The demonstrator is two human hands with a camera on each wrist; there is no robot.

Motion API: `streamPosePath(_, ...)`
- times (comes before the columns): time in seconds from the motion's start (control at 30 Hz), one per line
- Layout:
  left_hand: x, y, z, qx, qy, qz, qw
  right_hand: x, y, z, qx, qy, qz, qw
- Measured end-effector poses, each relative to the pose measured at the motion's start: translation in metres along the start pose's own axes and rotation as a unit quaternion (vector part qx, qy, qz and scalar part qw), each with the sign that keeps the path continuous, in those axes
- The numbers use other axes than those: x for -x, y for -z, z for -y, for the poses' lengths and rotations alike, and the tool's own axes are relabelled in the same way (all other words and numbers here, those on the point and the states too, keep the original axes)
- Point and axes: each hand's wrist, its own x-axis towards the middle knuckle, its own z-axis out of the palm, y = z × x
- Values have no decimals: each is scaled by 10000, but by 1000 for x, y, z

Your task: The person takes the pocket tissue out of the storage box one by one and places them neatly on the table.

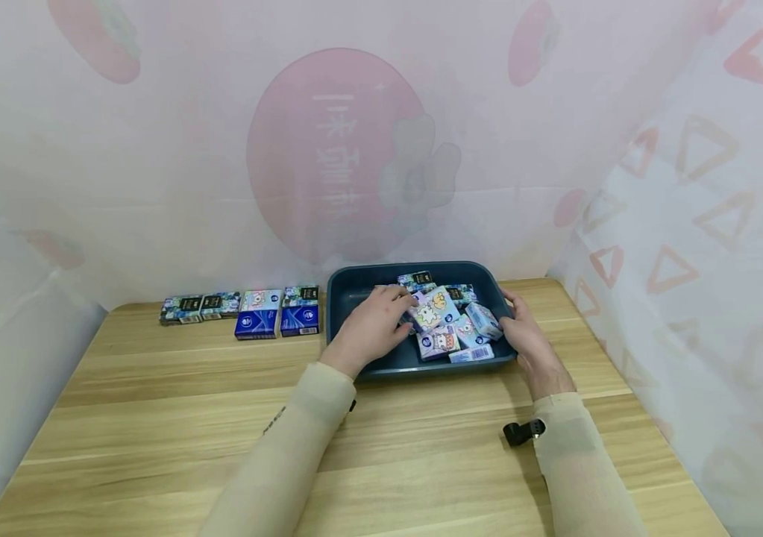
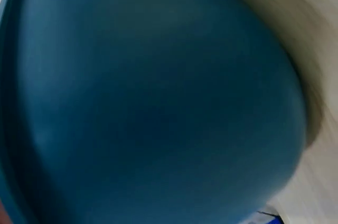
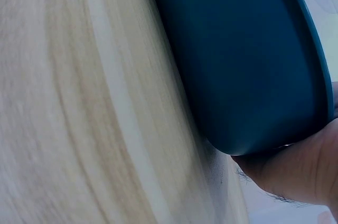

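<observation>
A dark teal tray [image 1: 361,367] holds a loose pile of small printed tissue packs on its right side. My left hand [image 1: 371,324] reaches over the tray's near wall, fingers bent down at the pile's left edge. Its fingertips are right at a cartoon-printed tissue pack [image 1: 436,309]; I cannot tell whether they pinch a pack. My right hand [image 1: 530,339] grips the tray's right end, thumb at the rim and fingers round the outside. In the right wrist view, that hand [image 3: 301,168] holds the tray's corner. The left wrist view is filled by the tray's outer wall [image 2: 158,102].
Left of the tray, along the back of the wooden table [image 1: 421,462], several tissue packs stand in a row: dark floral packs [image 1: 182,309] farthest left, then blue packs [image 1: 256,324] with others behind them. A printed cloth [image 1: 186,186] hangs close behind.
</observation>
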Motion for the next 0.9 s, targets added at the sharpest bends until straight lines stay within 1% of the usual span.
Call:
streamPosePath(0.07, -3, -2, -2, -91, -89, -4, 9999, 0, 0, 0, 13, 2, -6, 10000)
streamPosePath(0.3, -13, -11, -8, -427, -310, 176, 9985, 0, 1, 0, 49, 41, -13, 10000)
streamPosePath(0.4, -16, -14, -11, -493, -426, 212, 9977, 0, 1, 0, 67, 59, -13, 10000)
streamPosePath(0.53, -20, -19, -13, -467, -525, 219, 9973, -1, 1, 0, 64, 85, -8, 9999)
streamPosePath(0.67, -23, -23, -16, -421, -534, 218, 9974, -1, 1, 0, 101, 77, -6, 9999)
streamPosePath(0.9, -27, -25, -18, -451, -568, 280, 9970, -1, 1, 0, 166, 61, -6, 9998)
